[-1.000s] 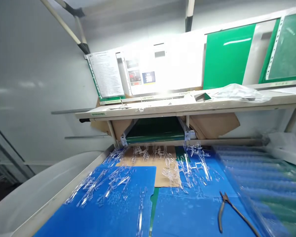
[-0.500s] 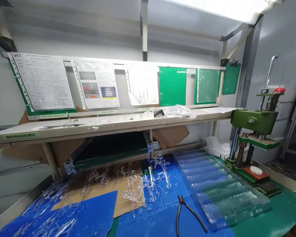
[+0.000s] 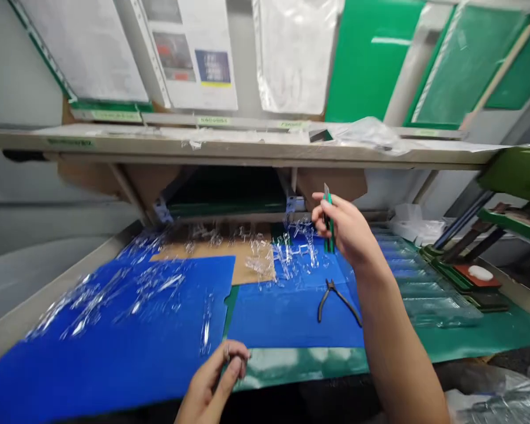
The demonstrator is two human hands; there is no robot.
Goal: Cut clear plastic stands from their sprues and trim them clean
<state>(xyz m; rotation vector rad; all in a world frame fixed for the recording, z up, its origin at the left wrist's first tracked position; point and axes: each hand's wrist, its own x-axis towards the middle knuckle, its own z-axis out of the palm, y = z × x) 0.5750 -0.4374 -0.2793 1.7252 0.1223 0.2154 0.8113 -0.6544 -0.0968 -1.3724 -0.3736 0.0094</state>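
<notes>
Raised over the right part of the bench, my right hand grips a green utility knife whose metal tip points up. Low at the front edge, my left hand is closed, its thumb and curled fingers together; whatever it holds is too small to make out. Black-handled pliers lie spread on the blue sheet between the hands. Clear plastic pieces are piled behind the pliers, and more clear pieces lie on the left blue sheet.
A shelf crosses above the bench. Brown cardboard lies under some pieces. Clear ribbed trays sit at the right, beside a green hand press. Plastic-wrapped material is at the lower right.
Both hands have come into view, the right one with the knife. The view has tilted down, showing more of the bench front and less of the wall.
</notes>
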